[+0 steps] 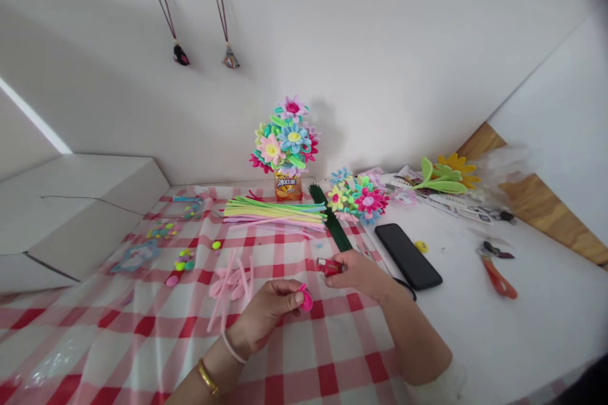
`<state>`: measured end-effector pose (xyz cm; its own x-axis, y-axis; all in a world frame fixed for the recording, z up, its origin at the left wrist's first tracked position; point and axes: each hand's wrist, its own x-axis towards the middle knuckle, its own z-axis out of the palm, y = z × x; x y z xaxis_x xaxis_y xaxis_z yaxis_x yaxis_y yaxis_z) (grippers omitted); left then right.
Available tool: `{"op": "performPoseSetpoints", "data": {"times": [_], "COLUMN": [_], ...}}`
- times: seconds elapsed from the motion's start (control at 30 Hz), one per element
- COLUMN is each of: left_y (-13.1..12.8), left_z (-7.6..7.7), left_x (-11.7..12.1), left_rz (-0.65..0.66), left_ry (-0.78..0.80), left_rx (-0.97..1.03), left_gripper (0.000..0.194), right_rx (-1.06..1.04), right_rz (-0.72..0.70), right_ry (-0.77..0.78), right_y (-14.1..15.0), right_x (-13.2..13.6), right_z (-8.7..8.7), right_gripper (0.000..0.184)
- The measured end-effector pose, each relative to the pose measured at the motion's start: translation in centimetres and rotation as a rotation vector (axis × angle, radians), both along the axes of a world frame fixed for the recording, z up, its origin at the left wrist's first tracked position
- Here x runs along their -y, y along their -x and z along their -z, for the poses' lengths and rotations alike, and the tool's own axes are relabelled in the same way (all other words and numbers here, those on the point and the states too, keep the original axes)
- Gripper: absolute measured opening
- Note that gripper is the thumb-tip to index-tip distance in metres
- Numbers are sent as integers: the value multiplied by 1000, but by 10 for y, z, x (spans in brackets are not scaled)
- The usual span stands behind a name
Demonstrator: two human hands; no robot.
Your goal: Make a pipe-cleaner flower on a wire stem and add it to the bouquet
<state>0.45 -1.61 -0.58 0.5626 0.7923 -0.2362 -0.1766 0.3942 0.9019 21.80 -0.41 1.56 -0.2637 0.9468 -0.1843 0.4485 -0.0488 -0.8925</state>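
My left hand (272, 307) is closed in a pinch on a small bright pink piece (305, 298) just above the red-and-white checked cloth (142, 329). My right hand (360, 272) is closed around a small red tool (329, 266), held a little to the right of the pink piece. Pale pink pipe-cleaner shapes (232, 281) lie on the cloth just left of my left hand. A bundle of yellow, green and pink pipe cleaners (273, 212) lies further back, beside dark green stems (332, 221).
A bouquet of pipe-cleaner flowers (286, 136) stands in an orange can at the back. More flowers (358, 197) lie to its right. A black phone (407, 255), orange-handled pliers (498, 275) and a yellow flower (449, 174) are on the white table. Small pom-poms (183, 259) dot the left.
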Motion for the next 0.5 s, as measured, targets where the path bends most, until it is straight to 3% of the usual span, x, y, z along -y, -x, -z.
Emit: {"op": "performPoseSetpoints", "data": {"times": [0.07,0.17,0.33,0.5], "left_y": [0,0,-1,-2], "left_z": [-2,-3,-3,2], "left_x": [2,4,6,3], "left_rz": [10,4,-23,-81], "left_ry": [10,8,-8,-15], "left_rx": [44,109,194,256], "left_gripper": [16,13,15,10], "right_rx": [-334,-598,-705,-654], "right_rz": [56,110,98,135], "right_ry": [49,79,112,-11], "right_y": [9,27,49,50], "right_x": [1,4,10,10], "right_z": [-1,3,10,14], "right_gripper": [12,12,20,21]}}
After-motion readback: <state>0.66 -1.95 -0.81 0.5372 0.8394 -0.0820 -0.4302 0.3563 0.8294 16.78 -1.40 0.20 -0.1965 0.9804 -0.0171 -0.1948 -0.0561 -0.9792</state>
